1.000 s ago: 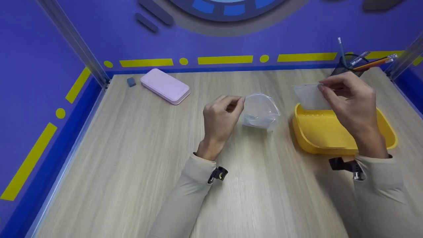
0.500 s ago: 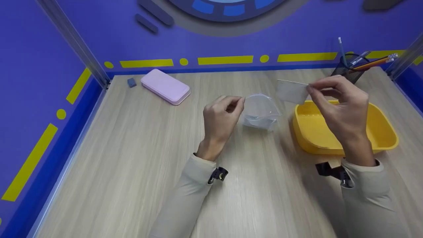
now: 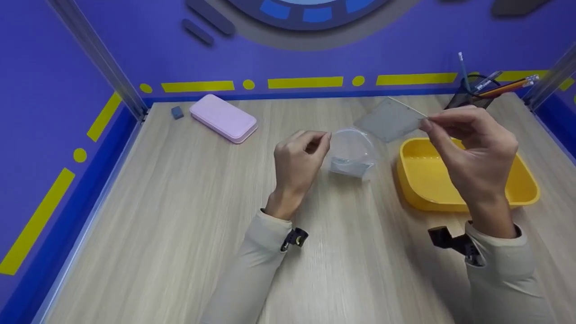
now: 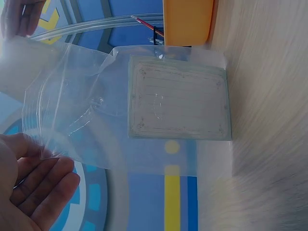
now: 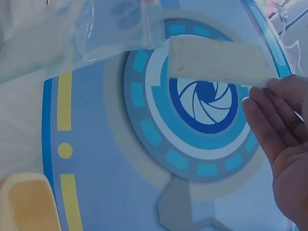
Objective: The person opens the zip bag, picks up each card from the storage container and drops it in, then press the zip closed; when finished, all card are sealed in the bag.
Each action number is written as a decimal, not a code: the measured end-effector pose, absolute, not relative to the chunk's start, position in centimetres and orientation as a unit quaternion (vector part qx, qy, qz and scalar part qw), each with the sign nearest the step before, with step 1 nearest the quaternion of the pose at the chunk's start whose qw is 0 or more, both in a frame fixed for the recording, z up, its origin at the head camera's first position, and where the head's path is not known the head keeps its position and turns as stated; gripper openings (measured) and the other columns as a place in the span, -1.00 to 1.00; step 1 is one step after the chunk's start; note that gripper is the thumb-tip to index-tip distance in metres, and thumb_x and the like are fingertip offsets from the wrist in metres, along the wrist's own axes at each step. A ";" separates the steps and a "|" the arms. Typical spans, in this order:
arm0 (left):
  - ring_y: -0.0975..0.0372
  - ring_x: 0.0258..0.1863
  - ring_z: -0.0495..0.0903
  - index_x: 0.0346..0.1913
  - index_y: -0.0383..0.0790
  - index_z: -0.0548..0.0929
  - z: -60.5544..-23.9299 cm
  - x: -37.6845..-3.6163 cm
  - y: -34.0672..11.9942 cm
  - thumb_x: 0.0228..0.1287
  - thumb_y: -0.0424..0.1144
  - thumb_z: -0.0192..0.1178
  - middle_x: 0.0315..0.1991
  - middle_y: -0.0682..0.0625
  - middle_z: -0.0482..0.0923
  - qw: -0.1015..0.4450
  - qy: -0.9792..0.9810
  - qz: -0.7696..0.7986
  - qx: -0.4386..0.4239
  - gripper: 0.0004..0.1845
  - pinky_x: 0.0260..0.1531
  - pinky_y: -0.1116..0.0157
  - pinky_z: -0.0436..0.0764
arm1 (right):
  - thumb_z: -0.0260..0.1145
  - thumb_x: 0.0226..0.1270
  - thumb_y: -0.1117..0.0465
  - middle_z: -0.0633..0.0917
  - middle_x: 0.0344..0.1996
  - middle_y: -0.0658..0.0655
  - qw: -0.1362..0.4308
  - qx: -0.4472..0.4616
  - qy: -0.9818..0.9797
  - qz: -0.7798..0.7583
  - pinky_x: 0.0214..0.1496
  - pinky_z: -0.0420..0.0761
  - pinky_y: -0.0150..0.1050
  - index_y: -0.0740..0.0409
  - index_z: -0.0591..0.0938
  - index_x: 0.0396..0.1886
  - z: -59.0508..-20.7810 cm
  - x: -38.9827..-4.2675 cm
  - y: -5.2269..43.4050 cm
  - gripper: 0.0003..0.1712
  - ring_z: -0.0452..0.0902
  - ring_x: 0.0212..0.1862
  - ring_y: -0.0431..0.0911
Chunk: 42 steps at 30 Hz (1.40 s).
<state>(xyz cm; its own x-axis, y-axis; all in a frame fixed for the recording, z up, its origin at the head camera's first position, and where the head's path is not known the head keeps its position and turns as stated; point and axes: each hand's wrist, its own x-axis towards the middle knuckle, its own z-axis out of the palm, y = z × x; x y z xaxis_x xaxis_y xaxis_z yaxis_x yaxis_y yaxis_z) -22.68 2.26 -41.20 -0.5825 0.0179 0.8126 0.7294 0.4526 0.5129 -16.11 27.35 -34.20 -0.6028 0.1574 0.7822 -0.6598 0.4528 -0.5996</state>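
Note:
My left hand [image 3: 299, 159] pinches the rim of a clear plastic bag [image 3: 353, 153] that rests on the wooden table [image 3: 180, 216]. The left wrist view shows the bag [image 4: 96, 110] held open with a pale rectangular card [image 4: 178, 103] inside it. My right hand [image 3: 472, 139] is raised above the yellow tray [image 3: 418, 189] and pinches a thin translucent card [image 3: 389, 119] by its right edge. The card tilts toward the bag's mouth. In the right wrist view that card [image 5: 219, 60] hangs beside the bag [image 5: 72, 33].
A pink case [image 3: 223, 118] and a small blue eraser [image 3: 177, 112] lie at the back left. A black mesh cup with pencils [image 3: 483, 90] stands at the back right, behind the tray. Blue walls enclose the table on three sides.
My right hand has lifted the card off the tray and carried it left toward the bag, tilting it flatter. The left hand and the bag have stayed in place.

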 end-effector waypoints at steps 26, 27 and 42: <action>0.24 -0.48 0.67 -0.29 -0.35 0.84 -41.3 -22.5 2.1 0.37 -0.37 0.43 -0.42 -0.05 0.74 0.382 -0.767 -0.453 -0.246 -0.91 -0.39 0.41 0.66 | 0.55 0.06 0.67 0.80 -0.29 0.16 0.356 0.295 -0.800 0.382 0.04 0.62 -0.48 0.33 0.78 -0.24 -36.3 -17.5 25.6 -0.70 0.69 -0.18 -0.22; 0.24 -0.48 0.67 -0.29 -0.35 0.84 -41.3 -22.5 2.1 0.37 -0.37 0.43 -0.42 -0.05 0.74 0.381 -0.767 -0.454 -0.245 -0.91 -0.39 0.41 0.65 | 0.55 0.08 0.66 0.80 -0.28 0.15 0.353 0.302 -0.802 0.375 0.04 0.61 -0.49 0.32 0.78 -0.23 -36.4 -17.5 25.5 -0.70 0.70 -0.18 -0.17; 0.25 -0.48 0.69 -0.30 -0.33 0.84 -41.1 -22.5 2.3 0.35 -0.39 0.44 -0.42 -0.04 0.75 0.384 -0.761 -0.460 -0.247 -0.93 -0.37 0.41 0.67 | 0.54 0.08 0.68 0.77 -0.31 0.15 0.336 0.338 -0.810 0.342 0.07 0.55 -0.50 0.29 0.74 -0.26 -37.6 -18.4 25.1 -0.68 0.68 -0.22 0.01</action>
<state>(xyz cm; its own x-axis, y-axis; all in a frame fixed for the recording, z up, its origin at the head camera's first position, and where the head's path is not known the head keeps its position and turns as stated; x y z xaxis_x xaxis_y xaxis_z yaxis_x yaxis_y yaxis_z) -22.51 2.30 -41.11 -0.5826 0.0224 0.8125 0.7298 0.4544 0.5108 -18.42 25.10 -37.60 -0.5458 -0.3189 0.7749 -0.7774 0.5378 -0.3263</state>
